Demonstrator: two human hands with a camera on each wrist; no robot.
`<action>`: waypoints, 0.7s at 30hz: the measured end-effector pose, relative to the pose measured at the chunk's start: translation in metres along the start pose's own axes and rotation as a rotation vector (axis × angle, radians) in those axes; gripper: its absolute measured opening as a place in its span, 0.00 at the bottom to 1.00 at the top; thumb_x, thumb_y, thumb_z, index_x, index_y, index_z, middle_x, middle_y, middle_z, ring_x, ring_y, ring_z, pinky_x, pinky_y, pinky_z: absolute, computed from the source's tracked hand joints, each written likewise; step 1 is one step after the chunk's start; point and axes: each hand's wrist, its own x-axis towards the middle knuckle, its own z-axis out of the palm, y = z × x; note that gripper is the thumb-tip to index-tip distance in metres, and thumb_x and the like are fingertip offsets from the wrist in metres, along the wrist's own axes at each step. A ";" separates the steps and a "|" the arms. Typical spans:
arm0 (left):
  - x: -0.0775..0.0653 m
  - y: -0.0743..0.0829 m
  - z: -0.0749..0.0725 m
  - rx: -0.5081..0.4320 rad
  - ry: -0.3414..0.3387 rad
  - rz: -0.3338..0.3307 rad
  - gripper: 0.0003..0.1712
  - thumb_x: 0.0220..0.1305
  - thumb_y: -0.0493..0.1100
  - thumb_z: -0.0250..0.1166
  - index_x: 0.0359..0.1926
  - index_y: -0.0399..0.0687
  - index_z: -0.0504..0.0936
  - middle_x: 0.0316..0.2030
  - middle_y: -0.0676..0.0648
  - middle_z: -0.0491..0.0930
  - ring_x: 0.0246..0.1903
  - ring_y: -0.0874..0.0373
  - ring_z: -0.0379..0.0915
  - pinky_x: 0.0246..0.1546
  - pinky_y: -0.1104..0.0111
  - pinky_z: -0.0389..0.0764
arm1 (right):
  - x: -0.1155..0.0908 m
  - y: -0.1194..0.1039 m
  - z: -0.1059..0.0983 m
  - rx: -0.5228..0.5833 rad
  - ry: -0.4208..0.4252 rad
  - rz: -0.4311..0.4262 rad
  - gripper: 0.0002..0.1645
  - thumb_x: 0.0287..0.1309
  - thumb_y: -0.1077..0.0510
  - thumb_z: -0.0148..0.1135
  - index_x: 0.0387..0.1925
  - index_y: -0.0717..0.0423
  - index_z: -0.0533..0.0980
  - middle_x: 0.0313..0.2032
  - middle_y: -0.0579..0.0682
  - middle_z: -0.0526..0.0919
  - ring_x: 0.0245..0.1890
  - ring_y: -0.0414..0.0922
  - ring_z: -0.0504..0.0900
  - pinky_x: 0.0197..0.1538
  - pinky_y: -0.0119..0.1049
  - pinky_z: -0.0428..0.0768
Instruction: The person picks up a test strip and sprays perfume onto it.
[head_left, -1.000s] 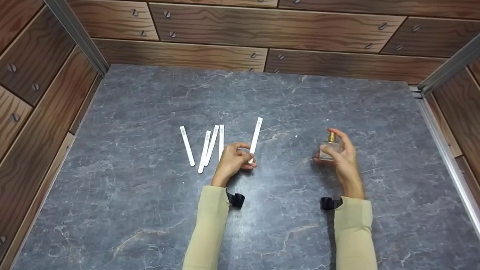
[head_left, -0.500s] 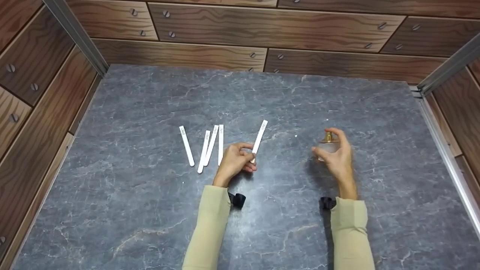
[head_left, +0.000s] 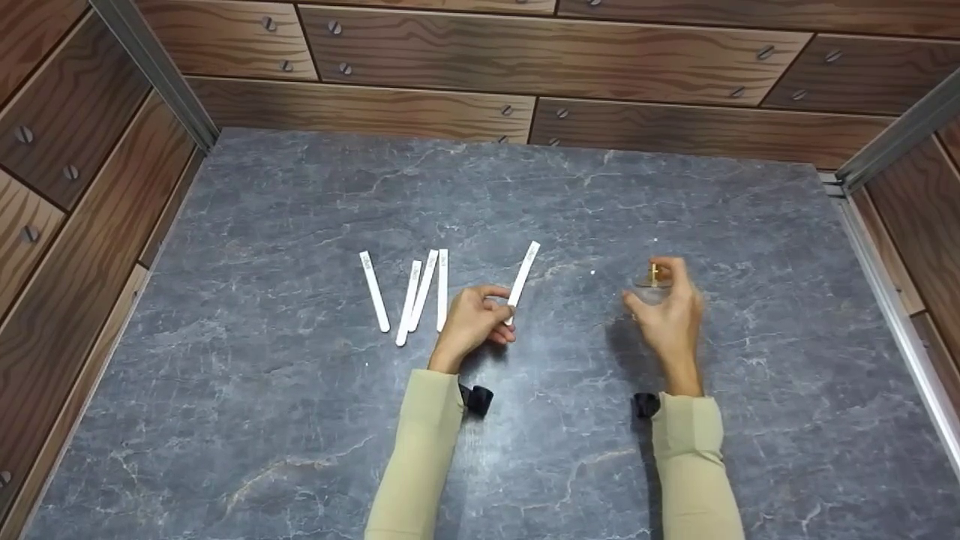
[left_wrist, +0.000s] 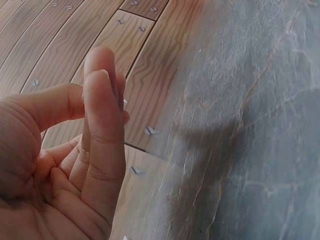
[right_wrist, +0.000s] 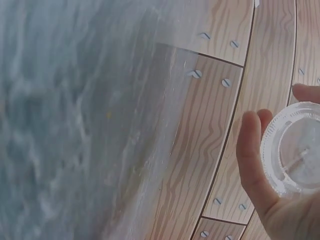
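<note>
Between thumb and fingers my left hand (head_left: pixel 471 319) pinches the lower end of a white perfume test strip (head_left: pixel 525 270), which slants up to the right with small print near its top. In the left wrist view the fingertips mostly hide it. To the right, my right hand (head_left: pixel 670 326) holds a clear glass perfume bottle (right_wrist: pixel 280 150) above the table. The index finger lies over its gold spray top (head_left: pixel 654 274). The right wrist view looks at the round, ribbed glass base. The strip and the bottle are apart.
Several more white strips (head_left: pixel 375 291) lie on the grey marbled table (head_left: pixel 300 420), left of my left hand; one is partly behind it. Tiny white specks (head_left: pixel 592 272) dot the surface. Wood-patterned walls (head_left: pixel 555 52) stand behind and at both sides.
My right hand has moved left with the perfume bottle, which has turned in its hold. In my left hand the test strip has shifted slightly right and leans further right.
</note>
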 end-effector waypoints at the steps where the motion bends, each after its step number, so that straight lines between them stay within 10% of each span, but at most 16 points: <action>1: 0.000 0.000 0.000 0.001 -0.001 0.000 0.18 0.61 0.25 0.58 0.53 0.23 0.77 0.16 0.48 0.77 0.12 0.64 0.76 0.16 0.74 0.82 | 0.000 0.000 0.001 -0.007 0.010 -0.009 0.30 0.38 0.74 0.75 0.48 0.66 0.76 0.41 0.68 0.83 0.42 0.62 0.81 0.46 0.55 0.78; 21: 0.000 0.001 0.003 0.052 -0.012 0.002 0.17 0.62 0.24 0.58 0.52 0.22 0.78 0.16 0.48 0.77 0.12 0.64 0.76 0.16 0.73 0.83 | -0.004 -0.003 0.016 0.036 0.077 -0.127 0.26 0.34 0.78 0.69 0.43 0.69 0.76 0.34 0.64 0.80 0.34 0.58 0.79 0.40 0.48 0.77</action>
